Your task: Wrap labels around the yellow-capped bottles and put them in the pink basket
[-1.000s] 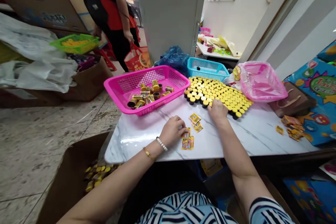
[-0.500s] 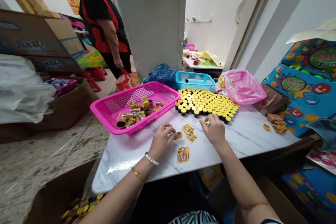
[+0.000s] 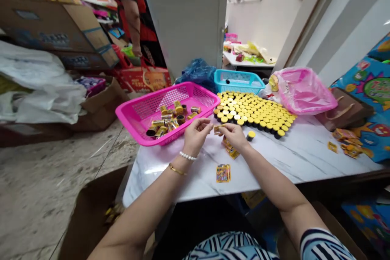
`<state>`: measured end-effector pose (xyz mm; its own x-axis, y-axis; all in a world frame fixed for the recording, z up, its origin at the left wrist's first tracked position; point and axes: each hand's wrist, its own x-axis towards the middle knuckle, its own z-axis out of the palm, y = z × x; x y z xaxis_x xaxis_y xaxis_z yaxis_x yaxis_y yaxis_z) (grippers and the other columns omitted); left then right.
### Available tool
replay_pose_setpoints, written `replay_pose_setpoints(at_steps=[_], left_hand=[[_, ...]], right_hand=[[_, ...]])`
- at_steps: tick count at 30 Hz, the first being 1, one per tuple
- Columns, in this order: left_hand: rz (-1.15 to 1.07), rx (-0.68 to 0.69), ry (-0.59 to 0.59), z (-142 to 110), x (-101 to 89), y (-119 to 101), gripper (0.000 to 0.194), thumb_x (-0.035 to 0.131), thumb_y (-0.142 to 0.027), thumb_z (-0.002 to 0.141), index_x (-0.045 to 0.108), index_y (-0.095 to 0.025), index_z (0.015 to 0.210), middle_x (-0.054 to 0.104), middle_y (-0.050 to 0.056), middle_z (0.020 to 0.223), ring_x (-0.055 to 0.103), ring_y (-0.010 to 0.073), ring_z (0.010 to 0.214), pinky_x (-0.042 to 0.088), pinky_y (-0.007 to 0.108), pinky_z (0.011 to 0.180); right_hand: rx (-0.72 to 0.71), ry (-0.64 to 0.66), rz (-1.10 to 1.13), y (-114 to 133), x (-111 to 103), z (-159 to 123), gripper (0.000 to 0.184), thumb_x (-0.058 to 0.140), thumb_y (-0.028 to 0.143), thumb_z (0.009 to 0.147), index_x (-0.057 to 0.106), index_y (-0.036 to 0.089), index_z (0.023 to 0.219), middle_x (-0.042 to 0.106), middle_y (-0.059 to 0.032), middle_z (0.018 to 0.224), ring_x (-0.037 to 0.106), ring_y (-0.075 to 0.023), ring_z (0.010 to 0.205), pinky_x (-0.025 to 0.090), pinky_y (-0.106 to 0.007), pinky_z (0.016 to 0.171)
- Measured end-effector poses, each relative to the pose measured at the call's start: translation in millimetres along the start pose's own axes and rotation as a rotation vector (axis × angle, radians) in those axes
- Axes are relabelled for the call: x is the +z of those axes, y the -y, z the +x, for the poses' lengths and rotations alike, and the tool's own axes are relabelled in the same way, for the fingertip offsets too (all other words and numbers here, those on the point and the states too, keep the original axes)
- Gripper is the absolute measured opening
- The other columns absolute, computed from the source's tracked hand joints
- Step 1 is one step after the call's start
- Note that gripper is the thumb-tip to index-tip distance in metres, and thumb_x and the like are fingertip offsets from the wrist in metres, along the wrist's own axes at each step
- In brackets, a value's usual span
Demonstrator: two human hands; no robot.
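Note:
In front of me, my right hand (image 3: 234, 136) pinches a small yellow printed label (image 3: 217, 130) above the marbled table. My left hand (image 3: 197, 135) is close against the label's left side, thumb and fingertips nearly together; whether they grip anything is hidden. Under my right hand lie more yellow labels (image 3: 230, 148), partly covered. A small stack of printed labels (image 3: 223, 173) lies nearer the table's front edge. Just right of my right hand, one black jar with a yellow cap (image 3: 250, 135) stands apart from the packed group of yellow-capped jars (image 3: 258, 109).
A pink basket (image 3: 137, 109) at left holds several labelled jars on their sides. Behind are a blue basket (image 3: 239, 85) and a pink plastic-lined basket (image 3: 307, 91). Orange packets (image 3: 349, 142) lie at right. A person in a red-and-black vest (image 3: 131, 8) stands beyond the table.
My right hand has let go of a yellow-capped jar, which now stands alone, and moved left to a label. My left hand has risen towards it. The view has shifted.

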<state>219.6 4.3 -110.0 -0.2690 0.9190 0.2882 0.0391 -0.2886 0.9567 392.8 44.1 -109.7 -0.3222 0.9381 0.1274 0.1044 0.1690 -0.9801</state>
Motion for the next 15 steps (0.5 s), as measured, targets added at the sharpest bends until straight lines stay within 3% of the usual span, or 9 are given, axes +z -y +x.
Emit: replay_pose_setpoints(at_steps=[3, 7, 15], left_hand=[[-0.093, -0.074, -0.043, -9, 0.1, -1, 0.027, 0.078, -0.04, 0.083, 0.068, -0.016, 0.093, 0.067, 0.0, 0.074, 0.061, 0.0105, 0.062, 0.049, 0.022, 0.062], [-0.056, -0.115, 0.004, -16, 4.3, -3, 0.033, 0.076, -0.048, 0.087, 0.072, -0.015, 0.083, 0.064, 0.0, 0.064, 0.055, 0.0094, 0.054, 0.043, 0.021, 0.053], [-0.106, -0.145, 0.008, -16, 3.4, -6, 0.039, 0.083, -0.054, 0.078, 0.079, -0.015, 0.081, 0.067, 0.002, 0.064, 0.055, 0.011, 0.056, 0.042, 0.023, 0.051]], right_hand=[[0.052, -0.068, 0.049, -12, -2, -5, 0.042, 0.068, 0.058, 0.088, 0.078, 0.017, 0.091, 0.075, -0.0028, 0.076, 0.059, -0.011, 0.059, 0.047, -0.023, 0.053], [0.044, -0.157, 0.06, -13, -1, -7, 0.049, 0.067, 0.065, 0.089, 0.078, 0.018, 0.088, 0.071, -0.002, 0.072, 0.056, -0.0113, 0.057, 0.044, -0.025, 0.052], [-0.187, -0.136, -0.137, -17, 5, -14, 0.04, 0.065, 0.056, 0.095, 0.079, 0.02, 0.086, 0.07, -0.0021, 0.072, 0.059, -0.0146, 0.064, 0.046, -0.029, 0.061]])
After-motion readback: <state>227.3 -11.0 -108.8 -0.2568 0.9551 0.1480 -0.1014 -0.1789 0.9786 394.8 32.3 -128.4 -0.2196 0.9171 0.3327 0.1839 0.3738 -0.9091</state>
